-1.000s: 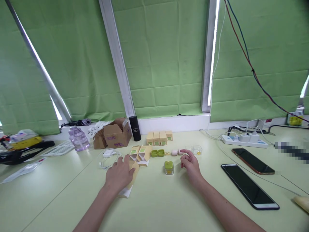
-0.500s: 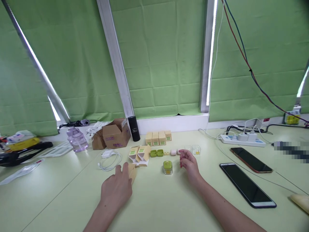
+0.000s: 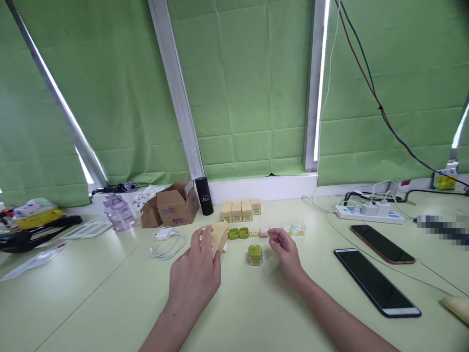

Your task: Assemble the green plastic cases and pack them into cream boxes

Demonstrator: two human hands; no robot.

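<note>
My left hand (image 3: 194, 276) is raised a little off the pale green table (image 3: 234, 313), its fingers pinched on a small tan paper carton (image 3: 219, 235). My right hand (image 3: 284, 248) rests near the table with curled fingers pinching a small pink thing I can barely make out. Between the hands stands a small green-lidded jar (image 3: 255, 254). Behind it lie a green two-cup case (image 3: 239, 233), a pink cube (image 3: 263, 231) and two clear cups (image 3: 294, 228). A row of several tan boxes (image 3: 241, 210) stands farther back.
A black cylinder (image 3: 204, 195), brown cardboard boxes (image 3: 172, 209), a white cable (image 3: 165, 242) and a purple bottle (image 3: 117, 211) are at the left. Two phones (image 3: 375, 281) and a power strip (image 3: 370, 213) lie at the right. Green curtains hang behind.
My left hand has lifted off the flat cartons on the table and now holds one tan carton up. My right hand has drawn slightly left and closed into a pinch.
</note>
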